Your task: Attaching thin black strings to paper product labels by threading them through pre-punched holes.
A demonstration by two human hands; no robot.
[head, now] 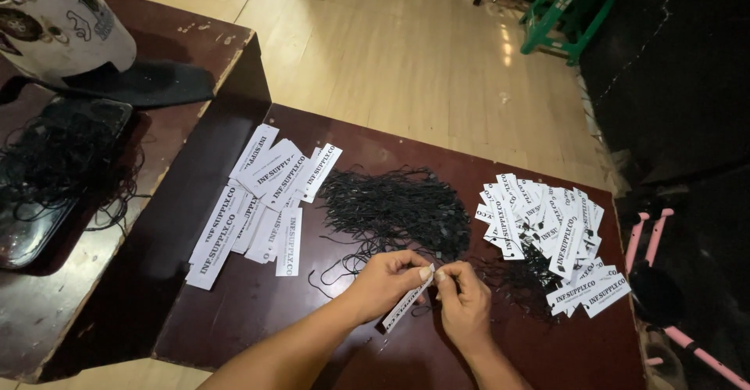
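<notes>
Looking down from the head camera, both hands meet over the near edge of a dark brown table (258, 312). The left hand (387, 280) pinches the top end of a narrow white paper tag (408, 305) between thumb and forefinger, so the tag hangs slantwise below the fingers, its lower end pointing toward the wrist. The right hand (465, 300) is just beside it, fingertips (442, 274) closed together at the tag's upper end; whether they grip a black string there is too small to tell.

Behind the hands lies a heap of black strings (398, 206). A loose pile of plain white tags (262, 202) sits to the left of it, and a pile of tags with strings attached (547, 234) lies to the right. On a second table at far left rest a dark tray of strings (55, 171) and a white bucket (62, 23).
</notes>
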